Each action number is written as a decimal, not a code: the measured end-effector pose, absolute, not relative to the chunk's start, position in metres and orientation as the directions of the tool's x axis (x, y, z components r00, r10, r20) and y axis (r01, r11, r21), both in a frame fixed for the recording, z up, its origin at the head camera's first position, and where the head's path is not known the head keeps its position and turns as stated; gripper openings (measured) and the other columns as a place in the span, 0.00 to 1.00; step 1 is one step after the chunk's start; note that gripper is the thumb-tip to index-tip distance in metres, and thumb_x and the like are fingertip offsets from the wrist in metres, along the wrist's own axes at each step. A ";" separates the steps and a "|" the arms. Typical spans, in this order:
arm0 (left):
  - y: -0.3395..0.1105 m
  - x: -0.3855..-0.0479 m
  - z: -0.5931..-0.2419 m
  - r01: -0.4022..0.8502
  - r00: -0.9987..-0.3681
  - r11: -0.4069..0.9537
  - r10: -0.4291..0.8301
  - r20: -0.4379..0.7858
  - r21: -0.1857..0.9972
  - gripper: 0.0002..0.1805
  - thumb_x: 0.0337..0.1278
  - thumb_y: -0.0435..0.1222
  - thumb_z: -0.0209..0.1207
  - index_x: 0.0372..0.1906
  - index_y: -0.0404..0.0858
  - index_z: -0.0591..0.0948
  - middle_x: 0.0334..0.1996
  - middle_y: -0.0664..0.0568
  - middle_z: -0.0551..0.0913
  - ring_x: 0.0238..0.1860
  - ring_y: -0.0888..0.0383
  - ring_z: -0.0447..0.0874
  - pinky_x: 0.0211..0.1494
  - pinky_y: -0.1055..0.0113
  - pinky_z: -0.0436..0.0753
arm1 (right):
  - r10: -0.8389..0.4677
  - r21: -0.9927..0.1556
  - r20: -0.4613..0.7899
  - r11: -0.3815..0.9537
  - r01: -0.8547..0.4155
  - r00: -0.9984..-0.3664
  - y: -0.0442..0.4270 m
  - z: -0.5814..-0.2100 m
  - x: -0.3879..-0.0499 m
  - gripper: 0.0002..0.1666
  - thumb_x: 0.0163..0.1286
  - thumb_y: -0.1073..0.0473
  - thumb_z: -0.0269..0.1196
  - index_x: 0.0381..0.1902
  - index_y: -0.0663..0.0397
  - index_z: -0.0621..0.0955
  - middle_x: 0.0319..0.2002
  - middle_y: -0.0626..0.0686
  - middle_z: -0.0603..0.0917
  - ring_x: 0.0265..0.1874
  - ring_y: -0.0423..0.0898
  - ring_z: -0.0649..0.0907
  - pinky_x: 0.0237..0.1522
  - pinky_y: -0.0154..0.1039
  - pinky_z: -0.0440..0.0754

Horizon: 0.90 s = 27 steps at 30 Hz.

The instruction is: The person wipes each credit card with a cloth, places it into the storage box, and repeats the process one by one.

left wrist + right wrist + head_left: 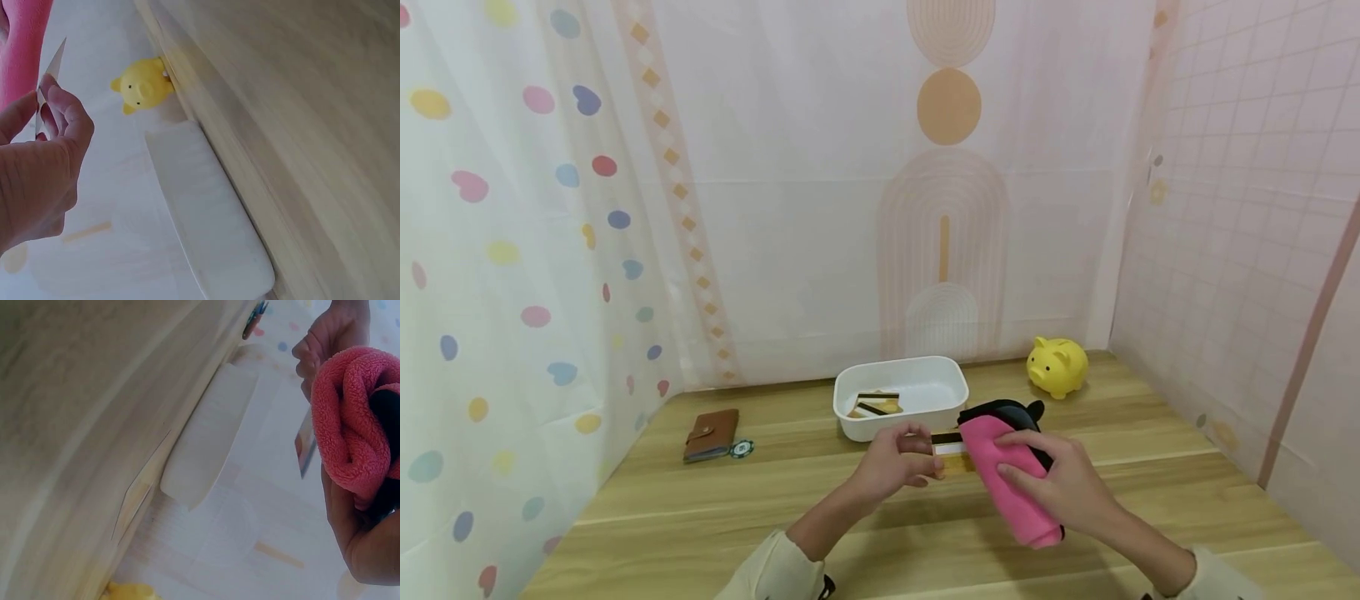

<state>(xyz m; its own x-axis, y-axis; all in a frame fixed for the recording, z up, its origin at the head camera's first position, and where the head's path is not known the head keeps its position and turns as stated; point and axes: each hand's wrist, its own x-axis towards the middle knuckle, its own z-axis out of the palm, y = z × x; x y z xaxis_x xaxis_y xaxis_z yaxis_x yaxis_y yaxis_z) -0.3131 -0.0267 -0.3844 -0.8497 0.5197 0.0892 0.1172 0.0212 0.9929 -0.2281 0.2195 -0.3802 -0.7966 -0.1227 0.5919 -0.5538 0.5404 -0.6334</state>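
right wrist | pig: cut off | held card: partly behind cloth

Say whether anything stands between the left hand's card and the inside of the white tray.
Only the near wall of the white tray rises between the card and the inside; nothing else visible blocks the way.

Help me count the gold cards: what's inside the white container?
Overlapping gold cards with black stripes lie at the left inside the white container. Its near wall hides the nearest floor, and the overlap covers parts of cards, so I cannot tell their number.
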 end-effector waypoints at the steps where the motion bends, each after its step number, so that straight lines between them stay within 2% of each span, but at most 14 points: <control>1: -0.026 -0.312 -0.384 0.108 -0.853 0.014 0.516 0.085 0.994 0.17 0.55 0.25 0.67 0.47 0.31 0.73 0.38 0.45 0.86 0.34 0.53 0.89 0.37 0.59 0.86 | -0.128 -0.630 0.596 0.538 -0.560 -0.793 0.219 -0.380 -0.228 0.14 0.61 0.59 0.73 0.46 0.45 0.85 0.43 0.52 0.87 0.22 0.36 0.75 0.19 0.34 0.77; 6: -0.025 -0.307 -0.382 0.064 -0.863 -0.008 0.502 0.059 0.998 0.19 0.52 0.24 0.67 0.47 0.33 0.73 0.39 0.45 0.86 0.35 0.53 0.88 0.36 0.62 0.85 | -0.137 -0.597 0.629 0.545 -0.588 -0.765 0.215 -0.382 -0.229 0.15 0.60 0.60 0.73 0.45 0.44 0.86 0.41 0.50 0.87 0.23 0.35 0.75 0.21 0.33 0.76; 10: -0.024 -0.304 -0.382 0.039 -0.865 -0.021 0.499 0.045 0.999 0.20 0.50 0.24 0.68 0.47 0.33 0.74 0.39 0.46 0.85 0.35 0.53 0.87 0.34 0.64 0.84 | -0.138 -0.601 0.630 0.537 -0.592 -0.764 0.211 -0.383 -0.229 0.15 0.60 0.60 0.73 0.45 0.44 0.86 0.40 0.50 0.87 0.21 0.34 0.75 0.18 0.33 0.76; 15: -0.023 -0.303 -0.384 0.018 -0.869 -0.044 0.494 0.037 0.999 0.19 0.52 0.24 0.67 0.49 0.30 0.76 0.40 0.46 0.83 0.35 0.55 0.86 0.34 0.66 0.84 | -0.166 -0.589 0.624 0.543 -0.599 -0.764 0.206 -0.384 -0.231 0.15 0.61 0.58 0.73 0.45 0.43 0.85 0.40 0.48 0.87 0.24 0.35 0.76 0.23 0.33 0.77; 18: -0.023 -0.303 -0.385 0.009 -0.861 -0.059 0.507 0.038 0.998 0.18 0.54 0.25 0.66 0.50 0.29 0.77 0.40 0.46 0.84 0.37 0.56 0.86 0.35 0.66 0.85 | -0.178 -0.578 0.631 0.542 -0.610 -0.755 0.202 -0.384 -0.232 0.15 0.60 0.59 0.73 0.45 0.43 0.85 0.40 0.48 0.87 0.26 0.35 0.77 0.26 0.33 0.78; 27: -0.027 -0.300 -0.383 0.017 -0.822 -0.105 0.565 0.074 0.994 0.18 0.56 0.24 0.65 0.52 0.28 0.77 0.42 0.46 0.85 0.39 0.56 0.87 0.38 0.68 0.84 | -0.170 -0.555 0.653 0.554 -0.620 -0.738 0.197 -0.381 -0.234 0.17 0.58 0.61 0.74 0.45 0.43 0.85 0.39 0.48 0.87 0.27 0.35 0.78 0.24 0.33 0.78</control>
